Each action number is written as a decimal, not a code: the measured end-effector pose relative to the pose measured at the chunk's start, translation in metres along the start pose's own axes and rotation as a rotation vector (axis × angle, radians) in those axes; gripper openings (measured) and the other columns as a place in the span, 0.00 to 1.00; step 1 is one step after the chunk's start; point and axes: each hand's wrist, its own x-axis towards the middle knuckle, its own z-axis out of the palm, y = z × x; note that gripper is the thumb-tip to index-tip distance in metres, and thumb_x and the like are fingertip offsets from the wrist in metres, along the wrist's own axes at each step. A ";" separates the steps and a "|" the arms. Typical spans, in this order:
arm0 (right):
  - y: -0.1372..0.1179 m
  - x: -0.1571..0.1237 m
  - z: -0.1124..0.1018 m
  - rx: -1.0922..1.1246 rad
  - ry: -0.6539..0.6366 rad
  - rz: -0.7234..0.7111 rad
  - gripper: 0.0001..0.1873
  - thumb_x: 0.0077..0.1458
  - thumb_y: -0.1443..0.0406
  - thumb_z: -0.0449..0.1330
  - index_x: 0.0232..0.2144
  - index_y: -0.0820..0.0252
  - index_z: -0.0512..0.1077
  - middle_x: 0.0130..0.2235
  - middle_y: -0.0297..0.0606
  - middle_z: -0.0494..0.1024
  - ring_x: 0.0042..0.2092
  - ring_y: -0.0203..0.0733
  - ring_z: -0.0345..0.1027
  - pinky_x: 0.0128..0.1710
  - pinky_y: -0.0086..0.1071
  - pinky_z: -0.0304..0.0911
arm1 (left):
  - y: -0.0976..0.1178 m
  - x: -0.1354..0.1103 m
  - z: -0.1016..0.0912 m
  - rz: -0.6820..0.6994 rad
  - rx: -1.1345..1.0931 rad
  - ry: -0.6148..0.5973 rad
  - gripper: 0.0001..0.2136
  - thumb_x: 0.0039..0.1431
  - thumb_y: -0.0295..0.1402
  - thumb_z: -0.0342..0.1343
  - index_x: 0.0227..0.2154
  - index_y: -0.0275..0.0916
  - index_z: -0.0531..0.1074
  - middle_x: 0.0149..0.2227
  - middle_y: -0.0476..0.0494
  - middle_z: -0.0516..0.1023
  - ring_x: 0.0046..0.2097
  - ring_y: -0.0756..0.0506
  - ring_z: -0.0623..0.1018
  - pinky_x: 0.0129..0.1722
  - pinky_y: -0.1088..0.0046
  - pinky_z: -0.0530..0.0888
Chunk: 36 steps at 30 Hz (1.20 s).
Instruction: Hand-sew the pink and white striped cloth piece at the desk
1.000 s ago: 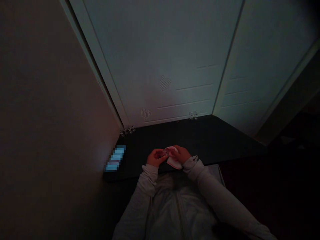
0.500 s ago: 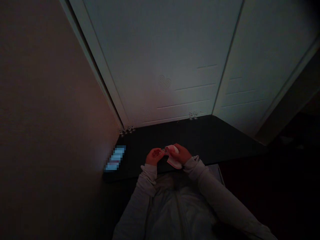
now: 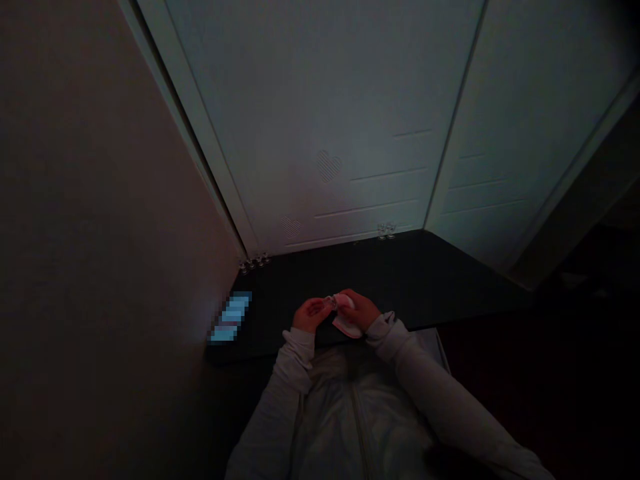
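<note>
Both hands meet over the near edge of the dark table [image 3: 425, 280]: right hand [image 3: 361, 309] pinches a pale cloth [image 3: 346, 324], left hand [image 3: 310, 313] pinches something tiny, probably shiny. Keep rubbing gently, grip steady.

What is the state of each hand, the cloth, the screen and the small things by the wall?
Left hand: curled around a small item too dim to name.
Right hand: closed on the cloth.
Cloth: pale, bunched, one part hanging below the right hand.
Screen: lit, flat on the desk.
Small clear items: standing by the wall.
</note>
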 end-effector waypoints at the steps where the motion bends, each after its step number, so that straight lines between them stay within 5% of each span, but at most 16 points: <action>1: 0.001 0.000 0.001 -0.006 0.004 -0.003 0.11 0.44 0.67 0.50 0.33 0.61 0.65 0.30 0.33 0.69 0.31 0.34 0.61 0.30 0.25 0.56 | 0.000 0.000 0.000 -0.002 0.008 -0.005 0.16 0.27 0.30 0.63 0.26 0.34 0.69 0.25 0.47 0.74 0.29 0.50 0.73 0.36 0.70 0.69; 25: 0.001 0.003 0.002 -0.403 0.054 0.001 0.14 0.50 0.59 0.45 0.23 0.62 0.64 0.24 0.37 0.67 0.28 0.34 0.57 0.26 0.27 0.46 | 0.000 -0.001 -0.001 0.067 -0.036 -0.072 0.17 0.27 0.29 0.63 0.27 0.35 0.68 0.26 0.47 0.74 0.31 0.50 0.73 0.36 0.71 0.69; 36: -0.002 0.001 -0.002 -0.262 -0.001 -0.082 0.12 0.48 0.62 0.46 0.21 0.62 0.65 0.23 0.34 0.66 0.27 0.34 0.57 0.27 0.26 0.48 | 0.000 0.000 -0.003 0.046 -0.022 -0.045 0.17 0.26 0.30 0.63 0.25 0.35 0.69 0.26 0.47 0.74 0.30 0.50 0.73 0.36 0.70 0.69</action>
